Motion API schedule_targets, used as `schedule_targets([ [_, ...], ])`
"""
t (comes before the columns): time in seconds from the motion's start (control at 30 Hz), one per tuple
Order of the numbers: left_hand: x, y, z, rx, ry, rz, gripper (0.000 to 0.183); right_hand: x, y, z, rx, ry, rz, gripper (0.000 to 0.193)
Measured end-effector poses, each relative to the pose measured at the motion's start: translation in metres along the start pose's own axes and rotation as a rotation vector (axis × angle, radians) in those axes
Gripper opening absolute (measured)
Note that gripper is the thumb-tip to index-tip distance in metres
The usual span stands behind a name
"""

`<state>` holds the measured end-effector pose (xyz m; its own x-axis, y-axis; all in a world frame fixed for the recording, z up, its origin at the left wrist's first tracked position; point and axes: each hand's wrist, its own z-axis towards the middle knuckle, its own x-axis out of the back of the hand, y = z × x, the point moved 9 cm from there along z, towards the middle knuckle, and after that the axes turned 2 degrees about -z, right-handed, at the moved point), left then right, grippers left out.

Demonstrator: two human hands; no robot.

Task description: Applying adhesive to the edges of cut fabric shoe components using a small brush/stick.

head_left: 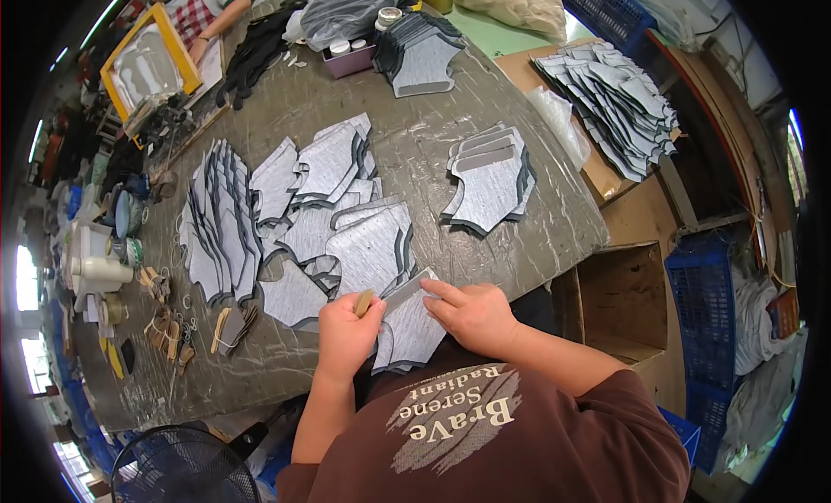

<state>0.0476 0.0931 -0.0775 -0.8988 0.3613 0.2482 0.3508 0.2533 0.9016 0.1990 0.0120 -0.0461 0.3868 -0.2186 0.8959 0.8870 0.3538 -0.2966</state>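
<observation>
- Head view: the left hand [350,332] is closed around a small tan piece [363,303], which pokes up between thumb and curled fingers; whether it also pinches the material beneath cannot be told.
- Head view: the right hand [474,318] is half open, its fingertips on the right side of a grey panel [417,332]; whether any finger grips from underneath is hidden.
- Head view: this panel lies between the hands at the worktop's [554,239] near edge, against the person's front, with a darker strip across its straight end and a dark layer showing along its lower rim.
- Head view: just beyond the hands is a loose heap of like panels [370,243], with a fanned row [221,230] to its left and a neat stack [492,181] to its right. Banded bundles [232,329] lie near the left forearm.
- Handling, as a judgement: the panel looks light, flat and bendable, probably fabric on a soft backing, not fragile but apt to curl or crease. Its straight banded end seems the best hold, one hand at each corner; the narrow curved points would likely flop. The film-like worktop covering may let it slide.
</observation>
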Motion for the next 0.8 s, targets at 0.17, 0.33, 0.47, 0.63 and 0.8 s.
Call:
schedule_targets([
  [0.17,-0.001,0.035,-0.008,-0.405,0.107,0.478,0.009,0.0,0.003,0.003,-0.038,-0.033,0.041,0.019],
  [0.33,0.0,0.034,-0.011,-0.372,0.099,0.425,0.007,0.015,0.028,0.01,-0.377,0.086,0.278,0.024],
  [0.47,0.002,0.04,-0.02,-0.463,0.081,0.153,0.004,-0.016,0.051,0.007,-0.67,0.063,1.128,0.016],
  [0.63,0.005,0.033,-0.016,-0.317,0.032,-0.148,0.008,-0.028,0.066,0.005,-0.684,0.14,1.238,0.006],
  [0.8,-0.001,-0.019,-0.005,-0.036,-0.139,-0.577,0.013,-0.025,0.069,-0.002,-0.741,0.35,1.441,0.004],
])
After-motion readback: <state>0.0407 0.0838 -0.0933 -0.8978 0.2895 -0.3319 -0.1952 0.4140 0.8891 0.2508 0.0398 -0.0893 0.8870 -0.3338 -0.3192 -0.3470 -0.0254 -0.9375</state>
